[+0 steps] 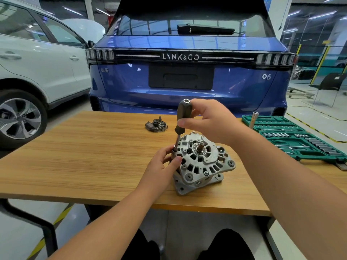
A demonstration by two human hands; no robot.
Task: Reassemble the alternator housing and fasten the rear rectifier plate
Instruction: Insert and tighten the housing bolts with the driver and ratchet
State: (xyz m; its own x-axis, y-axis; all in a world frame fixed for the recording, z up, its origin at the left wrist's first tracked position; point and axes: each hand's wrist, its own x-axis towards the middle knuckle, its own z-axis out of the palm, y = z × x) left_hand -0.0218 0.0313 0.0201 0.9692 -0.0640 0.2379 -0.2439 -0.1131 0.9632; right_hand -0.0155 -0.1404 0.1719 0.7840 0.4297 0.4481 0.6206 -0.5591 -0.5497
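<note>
Left hand (163, 162) pinches the driver (180, 126) shaft low down at the alternator (201, 162) rim; its fingers hide the driver tip and the fastener. Alternator: grey cast housing, vented, shaft end up, tilted, on the table (93, 156) near the front edge. Rectifier plate (156, 125) lies apart, behind, detail unclear. Right hand (210, 121) grips the driver handle. Socket case (300, 139) at right, cut off.
</note>
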